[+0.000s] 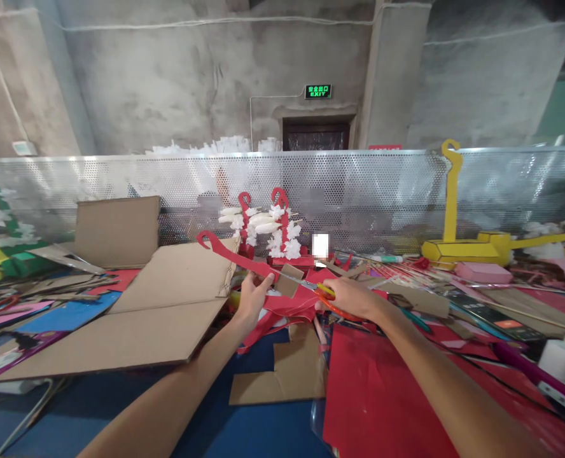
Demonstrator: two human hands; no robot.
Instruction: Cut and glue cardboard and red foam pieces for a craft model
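Note:
My left hand point(252, 297) pinches a long red strip with a hooked end point(229, 252), its hook pointing up and left. Fingers of my right hand point(347, 296) are wrapped round the orange and yellow handles of a pair of scissors point(336, 308). The blades reach left toward my left hand, near the strip's lower end; whether they touch it I cannot tell. Under both hands lie red scraps point(287, 308) and bits of cardboard. Just beyond stand two red hooked shapes point(284, 219) trimmed with white flower-like pieces.
Folded cardboard point(168, 286) lies to the left. A large red sheet point(378, 394) covers the front right. Further right are a yellow hooked model point(452, 197), a phone point(490, 316) and a white bottle point(564, 359). A perforated metal panel point(359, 184) runs along the back.

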